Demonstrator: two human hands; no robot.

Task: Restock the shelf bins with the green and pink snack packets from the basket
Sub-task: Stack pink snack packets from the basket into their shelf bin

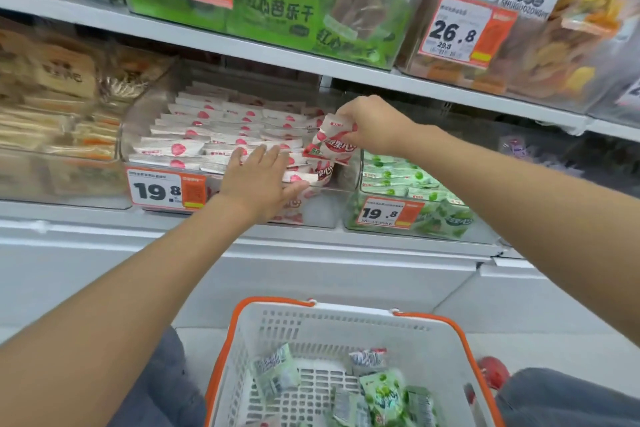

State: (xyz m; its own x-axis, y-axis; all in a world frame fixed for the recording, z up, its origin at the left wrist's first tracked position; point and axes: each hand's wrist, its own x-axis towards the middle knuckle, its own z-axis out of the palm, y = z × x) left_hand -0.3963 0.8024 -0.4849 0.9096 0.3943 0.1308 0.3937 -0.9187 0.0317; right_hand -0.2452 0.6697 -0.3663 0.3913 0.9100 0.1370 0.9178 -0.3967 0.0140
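Left of centre, the clear plastic bin of pink-and-white packets [221,146] looks nearly full. The left hand [263,180] lies flat and released on its rows, while the right hand [374,125] pinches a pink packet [332,149] above it. Right of centre sits the green-packet bin [408,198]. At the bottom, the white basket with orange handles [346,329] holds mostly green packets [384,395], unshelved.

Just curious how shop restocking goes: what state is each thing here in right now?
left hand, open, fingers straight over the pink rows
right hand, gripping pink packets above the bin's right end
pink-packet bin, nearly full
green-packet bin, partly filled
basket, holds a few green packets
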